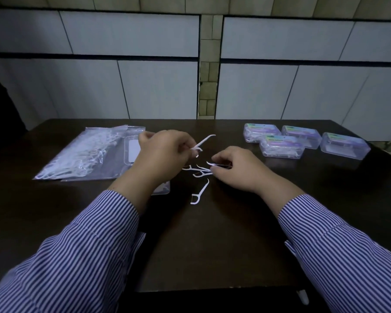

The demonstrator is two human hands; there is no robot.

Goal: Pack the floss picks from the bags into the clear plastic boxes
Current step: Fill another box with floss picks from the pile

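My left hand [160, 154] pinches a white floss pick [204, 141] that points up and to the right above the dark table [212, 245]. My right hand [237, 170] pinches another floss pick [212, 164] at the edge of a small loose pile of picks [198, 171] on the table. One single pick [200, 193] lies alone just in front of the pile. A clear bag of floss picks [81, 154] lies flat at the left. An open clear box [132, 150] sits mostly hidden behind my left hand.
Several closed clear plastic boxes [282, 146] with coloured labels stand in a group at the back right of the table. A tiled wall rises right behind the table's far edge. A white object [303, 297] pokes out below the near table edge.
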